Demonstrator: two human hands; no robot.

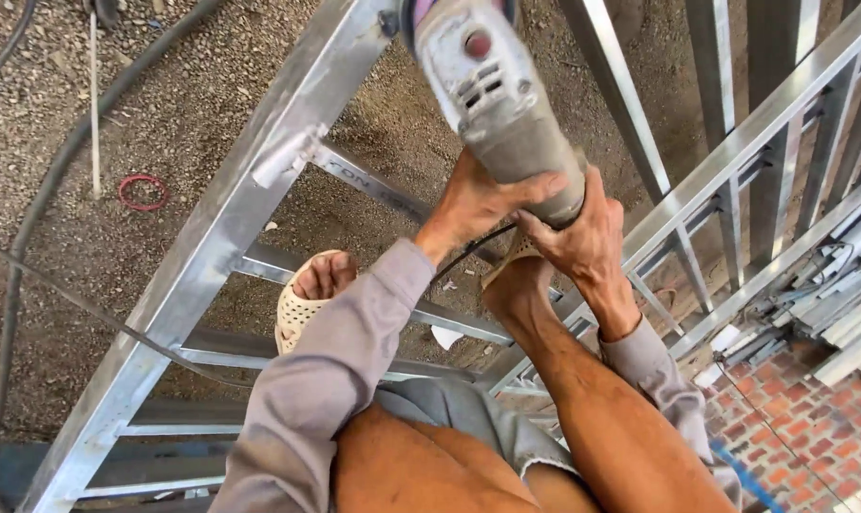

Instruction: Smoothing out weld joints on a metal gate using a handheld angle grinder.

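Head view: I note both hands clenched around the rear body of a grey, dust-coated handheld angle grinder. The left hand wraps the barrel from the near side; the right hand grips it from beneath and behind. The tool sits high in frame, just beside the upper rail of the silver aluminium ladder, above a gravel floor.

I judge the step in hand to be steadying the grinder at working height; the next move calls for firm two-handed control and secure footing, the cream perforated sandal resting on a rung.

The long axis runs from the hands up and slightly left, head pointing away from the person.
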